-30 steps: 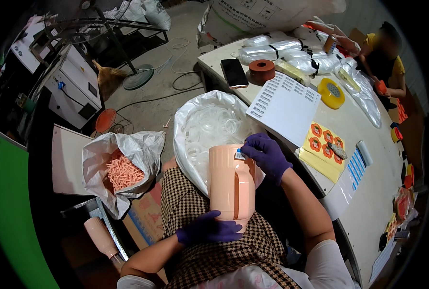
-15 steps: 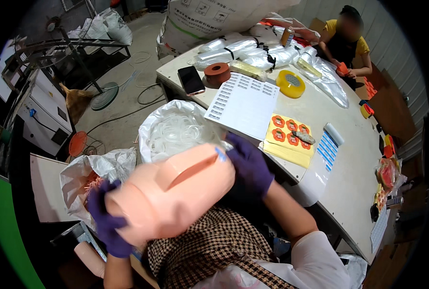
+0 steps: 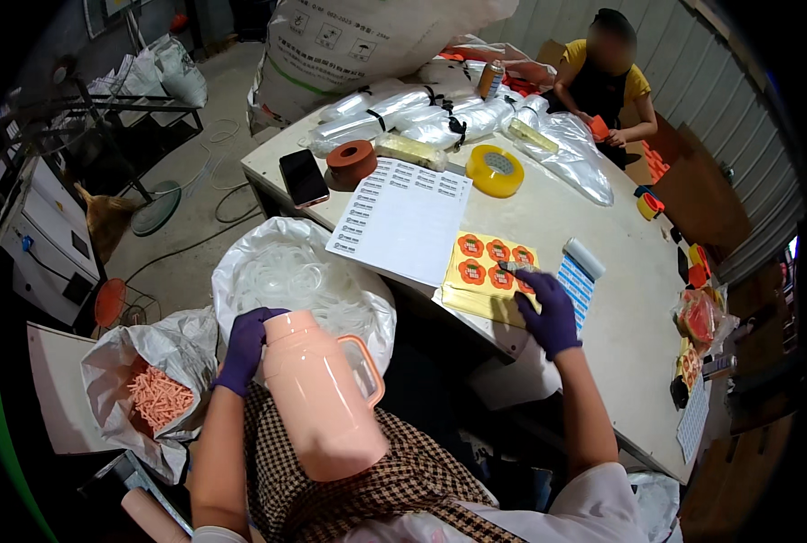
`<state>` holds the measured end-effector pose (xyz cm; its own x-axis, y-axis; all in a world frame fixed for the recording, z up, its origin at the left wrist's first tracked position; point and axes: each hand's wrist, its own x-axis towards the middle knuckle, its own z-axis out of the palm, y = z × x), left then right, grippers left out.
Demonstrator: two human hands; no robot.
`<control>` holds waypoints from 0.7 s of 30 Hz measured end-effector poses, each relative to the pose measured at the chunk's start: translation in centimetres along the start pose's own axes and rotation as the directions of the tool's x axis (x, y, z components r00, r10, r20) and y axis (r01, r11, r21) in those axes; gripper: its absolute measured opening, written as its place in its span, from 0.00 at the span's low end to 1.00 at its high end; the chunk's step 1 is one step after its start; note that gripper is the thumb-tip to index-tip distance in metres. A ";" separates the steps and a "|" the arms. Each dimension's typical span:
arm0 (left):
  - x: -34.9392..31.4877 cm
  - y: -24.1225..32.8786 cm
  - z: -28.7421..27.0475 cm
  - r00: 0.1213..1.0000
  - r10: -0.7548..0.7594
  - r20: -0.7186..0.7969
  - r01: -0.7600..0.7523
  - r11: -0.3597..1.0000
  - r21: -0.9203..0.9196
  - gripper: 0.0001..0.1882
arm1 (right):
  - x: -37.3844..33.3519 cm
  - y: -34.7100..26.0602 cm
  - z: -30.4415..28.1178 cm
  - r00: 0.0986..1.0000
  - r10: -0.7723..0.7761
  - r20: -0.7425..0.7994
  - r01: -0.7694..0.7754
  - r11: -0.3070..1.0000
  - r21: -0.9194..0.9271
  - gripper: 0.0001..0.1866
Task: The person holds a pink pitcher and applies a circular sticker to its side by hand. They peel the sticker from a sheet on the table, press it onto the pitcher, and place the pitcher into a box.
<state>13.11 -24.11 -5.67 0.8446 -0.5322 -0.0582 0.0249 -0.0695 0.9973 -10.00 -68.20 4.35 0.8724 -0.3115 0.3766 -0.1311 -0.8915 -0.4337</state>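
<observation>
On our lap stands a pink jug [image 3: 324, 398], upright with its handle to the right, and our left hand [image 3: 243, 348] in a purple glove wraps its fingers round the lid end — a firm grip on the jug's upper left side. Further out, our right hand [image 3: 549, 312] rests on the yellow sticker sheet [image 3: 492, 276] at the near edge of the table [image 3: 602, 235], fingers bent down, the fingertips pinching at one orange sticker. Beyond lie a white label sheet [image 3: 401, 220], a yellow tape roll [image 3: 495, 170] and a phone [image 3: 304, 177] — while a clear bag [image 3: 281, 276] sits just behind the jug.
</observation>
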 end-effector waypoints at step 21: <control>6.4 8.8 28.2 0.584 0.542 0.604 -0.802 0.274 0.530 0.29 | 2.1 6.2 2.2 0.999 -0.038 -0.032 0.033 0.991 -0.127 0.11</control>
<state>3.64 -51.90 1.45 0.1839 -0.8581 0.4795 -0.9544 -0.0392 0.2959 -7.95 -73.68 0.59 0.8613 -0.2880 0.4186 -0.1605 -0.9359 -0.3137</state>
